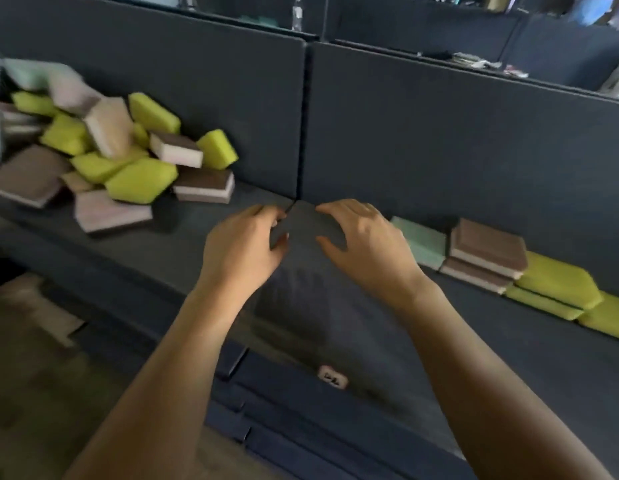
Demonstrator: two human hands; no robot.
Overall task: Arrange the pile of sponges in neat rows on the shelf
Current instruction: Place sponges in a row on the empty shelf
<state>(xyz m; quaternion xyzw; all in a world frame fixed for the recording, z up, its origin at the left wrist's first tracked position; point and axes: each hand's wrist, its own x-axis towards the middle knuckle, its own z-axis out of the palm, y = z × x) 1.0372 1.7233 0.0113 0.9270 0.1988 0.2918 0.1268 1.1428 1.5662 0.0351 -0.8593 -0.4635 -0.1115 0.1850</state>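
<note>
A loose pile of sponges, yellow-green, brown-topped and pale ones, lies at the left of the dark shelf. Along the shelf's back wall at the right runs a row: a mint sponge, two stacked brown-topped sponges and yellow-green sponges. My left hand and my right hand hover side by side over the bare middle of the shelf, fingers loosely curled, holding nothing. The right hand is just left of the mint sponge.
Dark padded back panels rise behind the shelf, with a seam between them at centre. A clear bottle and clutter sit on surfaces beyond. Below the shelf front is a dark ledge and the floor at the left.
</note>
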